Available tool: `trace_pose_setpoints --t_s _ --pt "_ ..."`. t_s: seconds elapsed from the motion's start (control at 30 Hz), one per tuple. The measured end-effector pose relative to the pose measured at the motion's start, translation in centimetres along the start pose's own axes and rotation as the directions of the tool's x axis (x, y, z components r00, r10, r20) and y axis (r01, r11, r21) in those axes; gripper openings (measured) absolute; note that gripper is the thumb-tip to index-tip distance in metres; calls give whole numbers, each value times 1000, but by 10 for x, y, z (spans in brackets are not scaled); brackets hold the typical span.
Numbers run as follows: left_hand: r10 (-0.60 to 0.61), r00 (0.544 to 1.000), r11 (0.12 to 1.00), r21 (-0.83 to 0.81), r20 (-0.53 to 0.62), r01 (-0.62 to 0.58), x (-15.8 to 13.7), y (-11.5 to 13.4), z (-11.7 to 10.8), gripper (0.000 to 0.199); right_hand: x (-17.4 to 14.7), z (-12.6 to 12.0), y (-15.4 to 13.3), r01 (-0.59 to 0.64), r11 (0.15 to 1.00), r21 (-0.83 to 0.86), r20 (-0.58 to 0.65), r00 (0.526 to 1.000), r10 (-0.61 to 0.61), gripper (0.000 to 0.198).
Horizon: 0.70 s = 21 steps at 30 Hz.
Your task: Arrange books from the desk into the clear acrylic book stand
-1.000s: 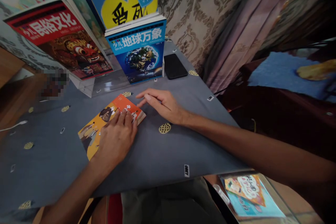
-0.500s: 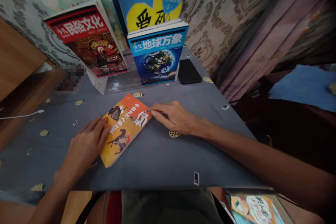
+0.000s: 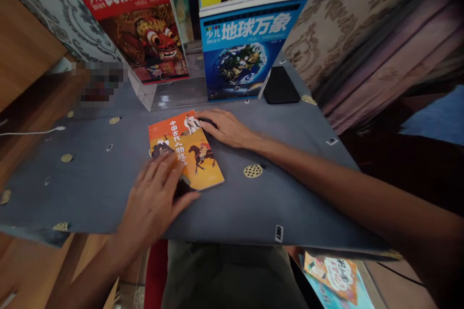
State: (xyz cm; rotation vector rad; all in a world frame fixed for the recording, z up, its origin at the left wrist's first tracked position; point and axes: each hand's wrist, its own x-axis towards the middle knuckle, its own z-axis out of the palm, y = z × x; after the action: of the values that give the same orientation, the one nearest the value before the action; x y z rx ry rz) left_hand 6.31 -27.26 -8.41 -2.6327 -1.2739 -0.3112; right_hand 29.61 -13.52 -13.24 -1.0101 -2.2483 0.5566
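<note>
An orange and yellow paperback book (image 3: pixel 201 166) with Chinese lettering, a horse rider and robed figures on its cover lies flat on the table. My left hand (image 3: pixel 154 195) lies across its lower left part, fingers spread and thumb apart near the bottom edge. Along the upper right side, my right hand (image 3: pixel 228 128) touches the corner with its fingertips, fingers stretched out and thumb below them. The left fingers hide part of the cover's lower left.
A red book (image 3: pixel 145 34) and a blue globe book (image 3: pixel 239 65) stand upright in a clear stand (image 3: pixel 177 95). Right of them lies a black phone (image 3: pixel 282 86). A white cable (image 3: pixel 34 131) rests on the left. Below the table's right side are more books (image 3: pixel 337 282).
The orange book has turned so its lettering runs more upright towards me. My left hand has shifted right, over its lower left. The camera view has moved closer and lower.
</note>
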Motion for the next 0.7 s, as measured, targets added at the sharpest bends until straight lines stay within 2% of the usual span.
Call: trace_pose_setpoints --t_s 0.1,0.2,0.27,0.6,0.7 --pt "33 999 999 -7 -10 -33 7 23 12 58 -3 -1 0 16 1000 0 7 1000 -16 42" --pt "-3 1000 1000 12 -21 3 14 37 20 53 -3 -1 0 35 999 -17 20 999 -35 42" --pt "-18 1000 1000 10 -24 18 18 39 21 52 -3 -1 0 39 999 -23 20 999 -39 41" --pt "51 997 998 39 -57 -49 24 34 7 40 -12 -4 -4 77 997 10 -8 997 -77 43" --pt "37 998 999 26 -53 -36 23 35 10 39 -18 -5 -10 53 998 29 -24 998 -52 43"
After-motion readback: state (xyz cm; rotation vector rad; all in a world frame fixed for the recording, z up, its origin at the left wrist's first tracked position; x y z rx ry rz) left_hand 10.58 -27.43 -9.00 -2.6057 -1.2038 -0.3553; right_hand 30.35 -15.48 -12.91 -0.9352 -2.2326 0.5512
